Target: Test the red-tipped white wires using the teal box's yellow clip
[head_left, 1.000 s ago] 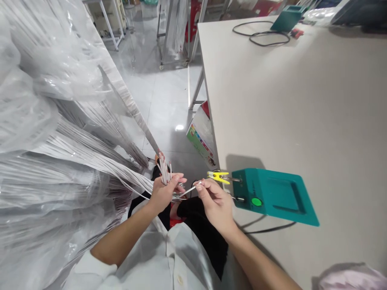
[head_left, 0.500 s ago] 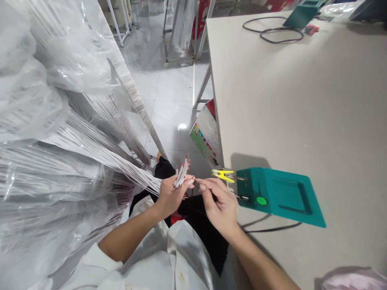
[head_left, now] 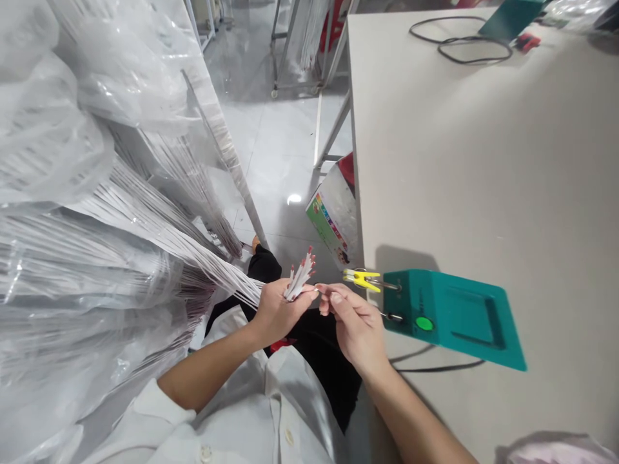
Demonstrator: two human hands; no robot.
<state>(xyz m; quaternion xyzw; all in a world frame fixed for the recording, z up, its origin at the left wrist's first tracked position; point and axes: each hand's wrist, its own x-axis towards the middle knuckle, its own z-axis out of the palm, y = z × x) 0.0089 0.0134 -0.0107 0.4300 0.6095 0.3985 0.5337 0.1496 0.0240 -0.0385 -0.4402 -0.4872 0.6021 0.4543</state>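
Note:
A bundle of white wires [head_left: 300, 278] with reddish tips pokes up out of my left hand [head_left: 278, 309], whose fingers are wrapped round it. The wires' long lengths trail away to the left toward the rack. Close against the left thumb, my right hand [head_left: 355, 319] has its thumb and forefinger pinched together; whatever lies between those fingertips is too small to make out. Just right of that hand, a yellow clip [head_left: 362, 278] hangs on a metal prong of the teal device [head_left: 464, 316], which has a green button and lies at the table's edge.
Plastic-wrapped wire bundles [head_left: 97, 270] fill the left side. The table [head_left: 459, 174] spans the right, with a looped black cable [head_left: 476, 61] and another teal device [head_left: 512, 19] at the back. A printed carton [head_left: 333, 216] stands below the table's edge.
Both hands have shifted slightly right, still close together, the left one keeping the wires. My right fingers have curled in more. The whole view has shifted a little.

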